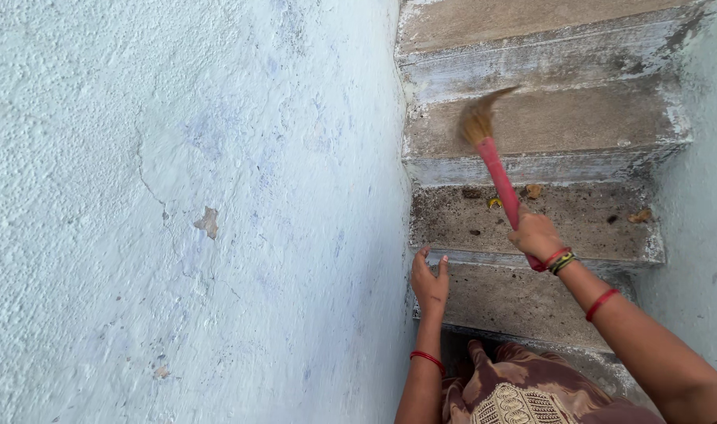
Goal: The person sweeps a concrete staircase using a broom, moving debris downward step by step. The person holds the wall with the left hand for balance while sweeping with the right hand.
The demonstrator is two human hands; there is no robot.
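My right hand (536, 234) is wrapped tight around the pink plastic handle of a short grass broom (492, 161), right of centre in the frame. I grip it low, near the butt end, so the straw-coloured bristle head reaches up over the step above — it is blurred there, near the top middle. My left hand (429, 281) holds nothing; its fingers are loosely spread and it rests by the edge of a worn grey concrete step (531, 302) at lower centre, close against the rough pale-blue plastered wall (178, 212) that fills the left half, which I judge steadies me as I lean. Dry brown leaf scraps (533, 190) and dark grit lie on the step just under the broom. No bin or pan shows anywhere.
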